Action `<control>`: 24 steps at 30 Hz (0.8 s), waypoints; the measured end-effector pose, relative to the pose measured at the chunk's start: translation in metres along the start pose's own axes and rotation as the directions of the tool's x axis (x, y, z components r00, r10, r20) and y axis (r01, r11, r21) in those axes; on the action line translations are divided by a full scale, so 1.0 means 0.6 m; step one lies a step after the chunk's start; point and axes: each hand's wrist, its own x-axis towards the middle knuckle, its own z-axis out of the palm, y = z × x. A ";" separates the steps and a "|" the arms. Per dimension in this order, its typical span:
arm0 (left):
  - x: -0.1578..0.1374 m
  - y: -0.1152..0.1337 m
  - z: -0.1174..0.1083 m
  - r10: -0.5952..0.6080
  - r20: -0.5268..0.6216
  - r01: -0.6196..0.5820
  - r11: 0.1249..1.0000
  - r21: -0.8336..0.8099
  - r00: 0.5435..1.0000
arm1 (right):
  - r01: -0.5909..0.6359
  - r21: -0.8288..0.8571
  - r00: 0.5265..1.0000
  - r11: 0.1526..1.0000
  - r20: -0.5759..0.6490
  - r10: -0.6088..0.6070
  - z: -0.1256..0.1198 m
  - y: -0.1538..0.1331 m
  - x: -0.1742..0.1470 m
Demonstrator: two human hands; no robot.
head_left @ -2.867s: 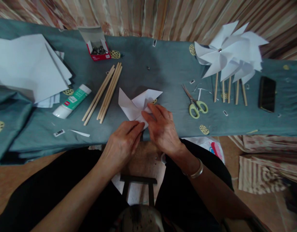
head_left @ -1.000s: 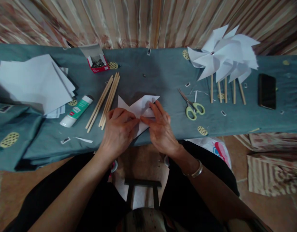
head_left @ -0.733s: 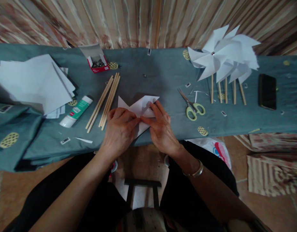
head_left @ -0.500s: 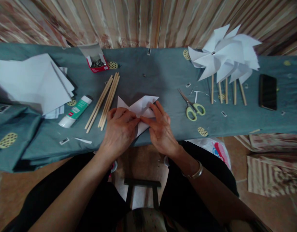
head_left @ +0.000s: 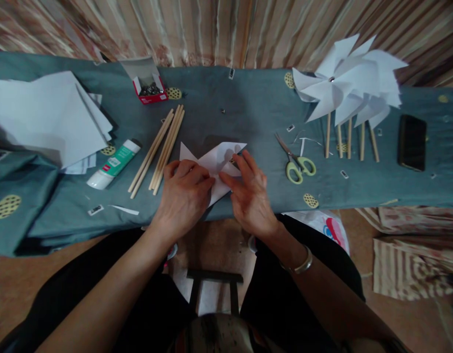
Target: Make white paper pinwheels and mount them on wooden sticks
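Note:
A white paper pinwheel piece (head_left: pixel 216 156) with pointed blades lies at the front of the cloth-covered table. My left hand (head_left: pixel 185 191) is closed on its left side, thumb and fingers pinched near the middle, covering part of it. Over the right side is my right hand (head_left: pixel 250 193), its thumb and fingers apart. The right thumb tip rests at the paper near the centre, and the fingertips are beside the right blade. Whether the right fingers touch that blade I cannot tell.
Left: wooden sticks (head_left: pixel 167 152), a glue stick (head_left: pixel 114 164), stacked white paper (head_left: pixel 49 113) and a red box (head_left: pixel 150 93) of small metal pieces. Right: green-handled scissors (head_left: pixel 294 162), finished paper pinwheels (head_left: pixel 344 81) on sticks, and a phone (head_left: pixel 412 142). A small metal piece (head_left: pixel 223 111) lies behind the paper.
My right thumb has drawn away from the left fingertips, and the right hand has shifted slightly right and spread. My left hand keeps its hold on the paper. The view has shifted slightly.

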 end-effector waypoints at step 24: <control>0.006 0.003 0.000 -0.033 0.048 0.033 0.999 -0.004 0.998 | 0.103 -0.133 0.993 0.986 0.063 -0.095 0.011 -0.022 0.020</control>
